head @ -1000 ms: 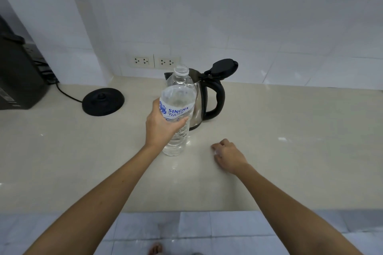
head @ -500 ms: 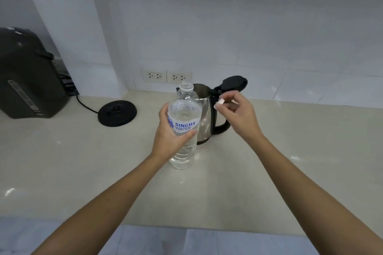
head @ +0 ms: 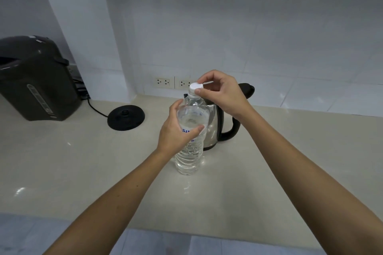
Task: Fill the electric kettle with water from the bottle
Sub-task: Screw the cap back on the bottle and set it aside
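A pale, glossy countertop [head: 62, 161] runs along a white tiled wall [head: 269, 27], with two power sockets [head: 163, 83] set low in the tiles near the corner of a jutting pillar. Near the middle of the counter stands a clear plastic water bottle [head: 189, 151], upright, its base resting on the surface and a blue-lettered label partly covered by fingers. The left hand [head: 176, 130] is wrapped around the bottle's upper body, thumb on the right side of it. The right hand [head: 221, 93] is above, its thumb and fingers pinched on the white cap [head: 196, 86] at the bottle's neck. Just behind the bottle and touching it in the view is the steel electric kettle [head: 213, 122], its black handle [head: 232, 130] pointing right and its black lid [head: 247, 89] tipped up and open on the far side of the right hand. To the left, apart from the kettle, lies the round black kettle base [head: 125, 117], its cord trailing toward the far left. A dark hot-water dispenser [head: 35, 80] sits at the far left of the counter.
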